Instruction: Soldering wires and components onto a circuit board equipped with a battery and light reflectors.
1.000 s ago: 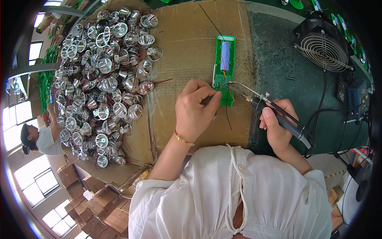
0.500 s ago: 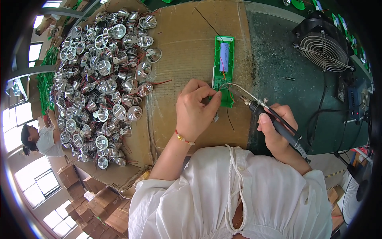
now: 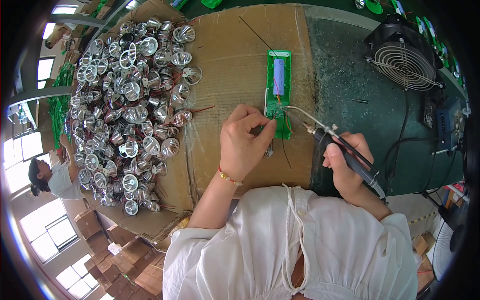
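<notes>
A green plastic housing (image 3: 287, 70) lies open on the cardboard, with a purple cylindrical battery (image 3: 279, 77) in its far part. Nearer me in the housing sits a small green circuit board (image 3: 273, 109) with thin red, orange and black wires. My left hand (image 3: 246, 135) is at the housing's left side, thumb and forefinger pinched at the board's edge; what they grip is too small to make out. My right hand (image 3: 348, 160) is wrapped around a soldering iron (image 3: 350, 159) with a thin bent metal tube along it. Its tip end is close to the board, and whether it touches is unclear.
Many shiny reflector cups (image 3: 135, 110) with red wires are heaped at the left. A black fan with a wire grille (image 3: 404, 65) stands at the far right, near a blue box (image 3: 445, 125) and cables. A person (image 3: 55, 177) is beyond the heap.
The whole view has shifted slightly, so the housing appears a little lower and further left. Both hands keep nearly the same pose at the board.
</notes>
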{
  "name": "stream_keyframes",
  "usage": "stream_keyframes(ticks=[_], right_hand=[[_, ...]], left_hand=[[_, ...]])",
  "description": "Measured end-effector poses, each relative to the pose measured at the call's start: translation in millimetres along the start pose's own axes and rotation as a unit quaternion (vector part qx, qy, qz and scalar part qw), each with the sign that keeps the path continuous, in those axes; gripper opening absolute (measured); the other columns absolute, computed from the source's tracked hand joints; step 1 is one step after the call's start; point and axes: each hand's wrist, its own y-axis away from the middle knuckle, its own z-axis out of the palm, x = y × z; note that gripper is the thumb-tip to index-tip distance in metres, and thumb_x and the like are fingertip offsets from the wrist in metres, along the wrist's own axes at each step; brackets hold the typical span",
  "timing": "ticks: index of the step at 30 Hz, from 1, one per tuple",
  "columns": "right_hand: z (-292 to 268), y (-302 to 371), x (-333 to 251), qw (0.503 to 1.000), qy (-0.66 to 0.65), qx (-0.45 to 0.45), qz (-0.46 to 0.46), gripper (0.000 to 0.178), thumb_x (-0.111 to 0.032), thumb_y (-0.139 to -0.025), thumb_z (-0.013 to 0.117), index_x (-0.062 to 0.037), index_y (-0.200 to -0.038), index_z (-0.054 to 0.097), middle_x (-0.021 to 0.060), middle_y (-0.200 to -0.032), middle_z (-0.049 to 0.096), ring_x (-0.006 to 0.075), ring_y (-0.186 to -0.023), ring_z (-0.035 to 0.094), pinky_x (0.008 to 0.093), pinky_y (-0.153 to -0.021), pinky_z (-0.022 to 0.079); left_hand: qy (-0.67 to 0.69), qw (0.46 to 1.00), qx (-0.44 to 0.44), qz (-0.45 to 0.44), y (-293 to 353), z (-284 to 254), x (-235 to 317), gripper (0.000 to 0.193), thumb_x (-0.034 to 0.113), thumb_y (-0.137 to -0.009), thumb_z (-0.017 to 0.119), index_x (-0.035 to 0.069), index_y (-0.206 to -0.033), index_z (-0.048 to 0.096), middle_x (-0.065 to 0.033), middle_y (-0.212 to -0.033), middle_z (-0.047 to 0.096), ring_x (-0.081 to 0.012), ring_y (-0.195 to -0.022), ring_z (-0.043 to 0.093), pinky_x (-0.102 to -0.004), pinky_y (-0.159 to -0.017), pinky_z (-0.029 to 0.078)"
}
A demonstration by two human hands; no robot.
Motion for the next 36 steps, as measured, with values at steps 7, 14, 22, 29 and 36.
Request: stream_keyframes(ticks=[7,14,22,29,36], right_hand=[[-12.9,5.0,0.3,0.994,-0.044,0.076,0.066,0.014,-0.009,-0.079,0.065,-0.0028,-0.086,0.054,0.0025,-0.069,0.056,0.0049,-0.056,0.050,0.0200,-0.050,0.041],[-31.7,-1.9,-11.8,0.998,0.009,0.050,0.040,0.020,-0.021,-0.081,0.065,-0.0040,-0.084,0.056,0.0044,-0.072,0.060,0.0081,-0.064,0.054,0.0251,-0.057,0.043],[-48.9,-8.4,14.9,0.994,0.017,0.107,0.030,0.020,-0.021,-0.082,0.064,-0.0037,-0.083,0.053,0.0041,-0.065,0.058,0.0092,-0.056,0.052,0.0270,-0.050,0.041],[-51.1,-19.8,8.6,0.995,0.009,0.100,0.010,0.020,-0.019,-0.081,0.063,-0.0034,-0.081,0.051,0.0051,-0.065,0.058,0.0106,-0.056,0.054,0.0276,-0.050,0.041],[-45.2,-18.7,13.2,0.995,0.015,0.097,-0.006,0.015,-0.013,-0.081,0.064,-0.0025,-0.082,0.054,0.0030,-0.063,0.053,0.0085,-0.056,0.049,0.0252,-0.050,0.038]], left_hand=[[-0.042,0.999,-0.024,-0.008,-0.6,-2.5,5.7,0.007,0.006,-0.071,0.066,0.000,-0.069,0.063,-0.0099,-0.075,0.056,-0.0211,-0.066,0.056,-0.0285,-0.055,0.044],[-0.018,0.998,0.025,0.048,9.0,-4.2,-2.5,0.012,-0.001,-0.071,0.061,-0.003,-0.062,0.053,-0.0078,-0.067,0.051,-0.0141,-0.059,0.050,-0.0261,-0.050,0.039],[-0.117,0.989,-0.030,0.085,-10.3,-25.2,22.8,0.015,0.013,-0.080,0.065,-0.002,-0.078,0.063,-0.0124,-0.061,0.059,-0.0216,-0.048,0.050,-0.0320,-0.053,0.047],[-0.150,0.977,-0.150,-0.011,-88.2,2.4,32.8,0.017,0.002,-0.073,0.057,-0.003,-0.058,0.053,-0.0057,-0.052,0.050,-0.0114,-0.047,0.050,-0.0268,-0.044,0.037],[-0.185,0.961,-0.115,0.169,-277.9,73.2,41.6,0.018,0.010,-0.076,0.056,-0.001,-0.062,0.062,-0.0061,-0.049,0.057,-0.0139,-0.040,0.054,-0.0257,-0.041,0.042]])
